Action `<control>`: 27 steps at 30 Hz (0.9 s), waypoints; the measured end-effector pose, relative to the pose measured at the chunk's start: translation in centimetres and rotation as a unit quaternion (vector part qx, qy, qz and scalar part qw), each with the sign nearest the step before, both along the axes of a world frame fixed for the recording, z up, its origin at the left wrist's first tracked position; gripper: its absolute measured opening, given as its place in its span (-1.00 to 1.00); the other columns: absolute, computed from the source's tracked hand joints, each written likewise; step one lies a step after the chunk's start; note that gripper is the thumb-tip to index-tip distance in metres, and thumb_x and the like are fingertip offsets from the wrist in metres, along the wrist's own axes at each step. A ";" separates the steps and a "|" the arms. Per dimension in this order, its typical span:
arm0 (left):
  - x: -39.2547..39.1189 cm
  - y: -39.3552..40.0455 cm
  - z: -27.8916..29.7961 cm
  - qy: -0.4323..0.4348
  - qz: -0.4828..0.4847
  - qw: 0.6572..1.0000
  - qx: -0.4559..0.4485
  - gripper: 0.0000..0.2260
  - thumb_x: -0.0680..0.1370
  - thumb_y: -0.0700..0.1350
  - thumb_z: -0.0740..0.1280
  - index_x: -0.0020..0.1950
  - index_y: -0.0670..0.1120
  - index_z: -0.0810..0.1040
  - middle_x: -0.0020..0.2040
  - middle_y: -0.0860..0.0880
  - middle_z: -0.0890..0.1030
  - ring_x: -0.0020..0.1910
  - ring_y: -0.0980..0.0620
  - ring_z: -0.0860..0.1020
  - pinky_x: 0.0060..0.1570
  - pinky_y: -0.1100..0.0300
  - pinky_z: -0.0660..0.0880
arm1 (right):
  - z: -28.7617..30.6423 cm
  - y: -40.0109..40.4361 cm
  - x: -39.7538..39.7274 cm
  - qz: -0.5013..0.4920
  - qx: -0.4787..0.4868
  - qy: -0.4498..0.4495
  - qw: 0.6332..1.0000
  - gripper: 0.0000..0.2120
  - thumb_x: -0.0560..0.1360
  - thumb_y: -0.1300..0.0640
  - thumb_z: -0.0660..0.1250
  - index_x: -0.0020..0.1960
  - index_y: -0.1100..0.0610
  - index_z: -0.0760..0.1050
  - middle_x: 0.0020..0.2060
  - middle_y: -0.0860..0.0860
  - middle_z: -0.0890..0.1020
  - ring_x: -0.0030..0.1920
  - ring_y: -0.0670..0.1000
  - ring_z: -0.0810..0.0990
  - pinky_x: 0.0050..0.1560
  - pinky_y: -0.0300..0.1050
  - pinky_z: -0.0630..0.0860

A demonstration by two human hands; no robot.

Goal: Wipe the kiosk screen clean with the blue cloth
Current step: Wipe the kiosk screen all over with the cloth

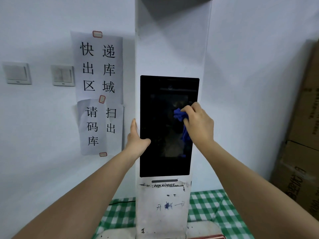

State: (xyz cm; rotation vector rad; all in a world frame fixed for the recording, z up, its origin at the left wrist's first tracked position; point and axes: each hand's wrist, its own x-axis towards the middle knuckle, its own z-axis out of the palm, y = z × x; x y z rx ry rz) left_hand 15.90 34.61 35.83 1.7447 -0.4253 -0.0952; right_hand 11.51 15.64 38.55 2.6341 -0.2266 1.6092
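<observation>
A tall white kiosk [172,49] stands in front of me with a dark upright screen [160,128] in its middle. My right hand [198,123] grips a bunched blue cloth [180,114] and holds it against the right side of the screen. Part of the cloth hangs below the hand. My left hand [137,140] holds the kiosk's left edge, thumb lying on the screen's left border, fingers around the side and mostly hidden.
Paper notices [99,66] are taped to the wall left of the kiosk, beside two light switches [63,75]. Cardboard boxes [303,135] are stacked at the right. The kiosk stands on a green checked tablecloth [212,209].
</observation>
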 end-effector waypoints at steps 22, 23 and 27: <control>-0.4 -0.5 1.3 0.019 0.011 1.000 -0.023 -0.29 0.53 -0.29 0.19 0.56 0.00 -0.11 0.24 0.03 0.29 -0.25 0.25 0.35 -0.28 0.31 0.32 | -3.1 0.1 -0.3 -0.006 -0.097 0.070 0.993 -0.64 0.14 0.39 0.55 -0.14 0.18 0.53 -0.26 0.09 0.50 -0.39 0.08 0.48 -0.53 -0.27 0.07; -0.4 -0.4 1.3 0.018 0.013 0.999 -0.023 -0.29 0.53 -0.29 0.19 0.56 0.00 -0.12 0.26 0.02 0.29 -0.25 0.24 0.35 -0.21 0.30 0.35 | -2.4 -0.1 -0.3 -0.008 -0.095 0.064 0.993 -0.67 0.17 0.39 0.53 -0.13 0.18 0.54 -0.25 0.09 0.50 -0.37 0.09 0.49 -0.54 -0.25 0.10; -0.4 -0.3 1.2 0.020 0.014 0.999 -0.021 -0.30 0.54 -0.29 0.19 0.56 0.02 -0.12 0.51 -0.03 0.19 -0.23 0.20 0.35 -0.04 0.21 0.33 | 0.4 -0.8 -0.1 -0.033 -0.020 -0.002 0.999 -0.82 0.38 0.36 0.36 -0.06 0.18 0.51 -0.15 0.09 0.51 -0.29 0.10 0.49 -0.49 -0.19 0.23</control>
